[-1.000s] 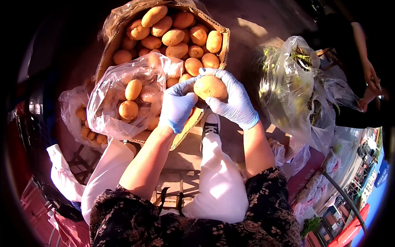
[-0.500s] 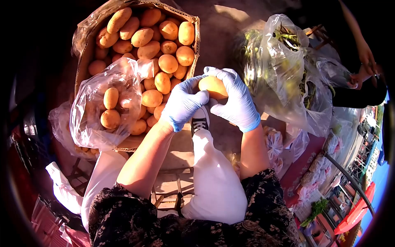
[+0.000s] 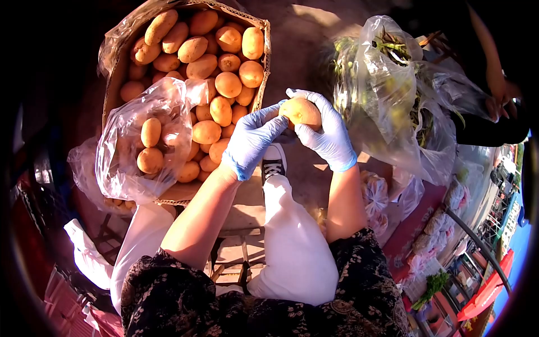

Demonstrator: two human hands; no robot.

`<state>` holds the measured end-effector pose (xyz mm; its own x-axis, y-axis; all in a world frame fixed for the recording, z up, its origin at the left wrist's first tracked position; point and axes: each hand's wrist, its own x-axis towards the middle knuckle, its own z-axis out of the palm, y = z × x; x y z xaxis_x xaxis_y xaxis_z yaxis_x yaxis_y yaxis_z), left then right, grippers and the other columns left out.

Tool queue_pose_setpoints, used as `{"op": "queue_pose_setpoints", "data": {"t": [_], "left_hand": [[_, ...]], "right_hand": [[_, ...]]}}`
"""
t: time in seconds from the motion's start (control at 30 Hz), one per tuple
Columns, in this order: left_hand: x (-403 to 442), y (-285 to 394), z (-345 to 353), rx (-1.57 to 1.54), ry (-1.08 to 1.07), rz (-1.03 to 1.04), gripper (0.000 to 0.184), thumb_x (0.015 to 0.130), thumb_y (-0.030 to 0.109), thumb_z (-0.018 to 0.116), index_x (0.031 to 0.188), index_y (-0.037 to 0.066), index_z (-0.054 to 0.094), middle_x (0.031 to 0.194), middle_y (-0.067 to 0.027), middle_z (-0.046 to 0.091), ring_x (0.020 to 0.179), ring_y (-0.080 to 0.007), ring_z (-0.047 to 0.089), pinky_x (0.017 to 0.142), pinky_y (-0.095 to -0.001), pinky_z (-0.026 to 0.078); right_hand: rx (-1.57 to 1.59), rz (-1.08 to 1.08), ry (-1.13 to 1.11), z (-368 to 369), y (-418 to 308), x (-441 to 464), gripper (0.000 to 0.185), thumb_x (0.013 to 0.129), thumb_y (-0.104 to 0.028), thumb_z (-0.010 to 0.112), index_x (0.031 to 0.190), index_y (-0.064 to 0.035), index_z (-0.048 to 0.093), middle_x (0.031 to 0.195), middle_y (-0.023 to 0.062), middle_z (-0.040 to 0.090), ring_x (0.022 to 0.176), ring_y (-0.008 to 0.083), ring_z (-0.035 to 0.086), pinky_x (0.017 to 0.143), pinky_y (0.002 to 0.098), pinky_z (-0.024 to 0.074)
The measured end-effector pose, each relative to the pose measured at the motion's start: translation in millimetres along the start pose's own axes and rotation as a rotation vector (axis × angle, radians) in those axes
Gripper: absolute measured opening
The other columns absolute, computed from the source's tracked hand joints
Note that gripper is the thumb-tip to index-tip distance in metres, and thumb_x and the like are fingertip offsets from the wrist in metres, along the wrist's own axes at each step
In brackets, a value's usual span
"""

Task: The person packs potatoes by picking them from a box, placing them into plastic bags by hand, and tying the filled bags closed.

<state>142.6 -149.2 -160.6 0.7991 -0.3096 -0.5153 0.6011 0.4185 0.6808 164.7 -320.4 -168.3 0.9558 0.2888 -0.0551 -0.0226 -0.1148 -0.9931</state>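
While left hand [image 3: 254,137] and right hand [image 3: 330,137] grip a potato [image 3: 303,112], the partly sunlit floor [image 3: 295,62] shows between a box [image 3: 181,194] of potatoes [image 3: 227,84] and a bag [image 3: 393,101].

A single camera worn on the person's head looks forward and steeply down, from above the black floral-patterned fabric top [image 3: 252,314] along the lower edge. Its wide, round-edged view bends the margins, tipping the street side sideways at far right. The pale-blue-gloved left hand [image 3: 251,143] and pale-blue-gloved right hand [image 3: 330,137] sit close, near mid-view; the brown corrugated cardboard box [image 3: 182,194] lies beyond to the left, the clear crinkled plastic bag [image 3: 387,106] farther right.
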Motion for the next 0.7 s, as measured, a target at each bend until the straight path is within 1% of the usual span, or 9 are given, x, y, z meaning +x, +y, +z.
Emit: {"op": "queue_pose_setpoints", "data": {"t": [0.17,0.27,0.37,0.4,0.5,0.53,0.63,0.67,0.7], "left_hand": [[5.0,-6.1,9.6,0.079,0.163,0.069,0.029,0.084,0.001,0.052,0.111,-0.005,0.057,0.092,-0.0104,0.064,0.079,-0.0143,0.062,0.072,-0.0265,0.052],[5.1,-5.6,15.8,0.137,0.255,0.088,0.029,0.078,-0.007,0.043,0.102,-0.006,0.059,0.092,-0.0112,0.064,0.078,-0.0148,0.063,0.067,-0.0255,0.053],[8.0,-10.7,9.6,0.044,0.172,0.059,0.03,0.08,-0.005,0.043,0.105,-0.006,0.057,0.094,-0.0121,0.063,0.08,-0.0153,0.063,0.068,-0.0257,0.053],[8.5,-12.9,6.8,0.045,0.139,0.048,0.034,0.081,-0.004,0.042,0.112,-0.005,0.055,0.101,-0.0126,0.062,0.085,-0.015,0.062,0.071,-0.0253,0.053],[5.3,-14.4,-0.3,0.024,0.092,0.047,0.037,0.083,-0.003,0.043,0.12,-0.004,0.052,0.107,-0.0123,0.06,0.091,-0.0145,0.06,0.077,-0.0244,0.051],[3.6,-12.4,-1.9,-0.058,0.026,0.027,0.041,0.086,0.002,0.049,0.126,-0.003,0.047,0.11,-0.0115,0.059,0.093,-0.0139,0.059,0.082,-0.0242,0.049],[4.1,-7.8,6.8,-0.042,0.015,-0.005,0.043,0.087,0.012,0.056,0.126,-0.002,0.046,0.111,-0.0105,0.059,0.092,-0.0152,0.06,0.084,-0.0293,0.05],[6.2,-10.5,5.7,-0.004,0.031,0.017,0.047,0.086,0.017,0.061,0.126,-0.002,0.046,0.11,-0.0095,0.059,0.091,-0.0134,0.06,0.084,-0.028,0.05],[6.8,-11.7,4.8,0.001,0.025,0.025,0.046,0.087,0.017,0.06,0.126,-0.003,0.046,0.11,-0.0093,0.059,0.091,-0.013,0.06,0.083,-0.0277,0.05]], "right_hand": [[-0.109,-0.069,0.061,4.6,1.4,-1.7,0.042,0.07,-0.007,0.063,0.111,0.0004,0.053,0.111,0.0128,0.06,0.1,0.0188,0.058,0.09,0.0303,0.0446],[0.032,-0.043,0.036,6.3,-1.4,-4.2,0.043,0.07,-0.006,0.064,0.111,0.0006,0.053,0.112,0.0129,0.06,0.101,0.0186,0.058,0.09,0.0302,0.0442],[0.044,-0.009,0.047,1.4,0.2,-3.1,0.043,0.07,-0.007,0.064,0.11,0.0007,0.053,0.112,0.0131,0.059,0.102,0.0178,0.057,0.091,0.0301,0.0437],[0.004,-0.022,0.052,0.6,2.8,-3.0,0.044,0.068,-0.006,0.066,0.11,0.0004,0.052,0.112,0.0131,0.059,0.102,0.0193,0.057,0.09,0.0308,0.0444],[-0.19,-0.152,0.091,-1.2,0.2,-2.2,0.047,0.065,-0.002,0.067,0.109,-0.0008,0.052,0.11,0.0132,0.059,0.1,0.0223,0.058,0.088,0.0319,0.0458],[-0.242,-0.18,0.109,1.1,0.8,-0.9,0.052,0.061,0.002,0.068,0.11,-0.0033,0.052,0.108,0.0129,0.059,0.099,0.0262,0.058,0.087,0.0334,0.0462],[-0.259,-0.116,0.016,-0.8,-6.5,-1.8,0.055,0.061,0.008,0.061,0.114,-0.0015,0.05,0.12,0.0123,0.053,0.112,0.0224,0.051,0.097,0.0329,0.0397],[-0.319,-0.157,0.01,-0.2,-9.0,-1.3,0.058,0.059,0.008,0.062,0.114,-0.002,0.05,0.118,0.0122,0.054,0.109,0.0243,0.053,0.095,0.0333,0.0411],[-0.346,-0.165,0.01,0.6,-10.4,-1.4,0.058,0.059,0.008,0.063,0.114,-0.0021,0.05,0.117,0.0123,0.054,0.108,0.0249,0.053,0.095,0.0336,0.0414]]}}
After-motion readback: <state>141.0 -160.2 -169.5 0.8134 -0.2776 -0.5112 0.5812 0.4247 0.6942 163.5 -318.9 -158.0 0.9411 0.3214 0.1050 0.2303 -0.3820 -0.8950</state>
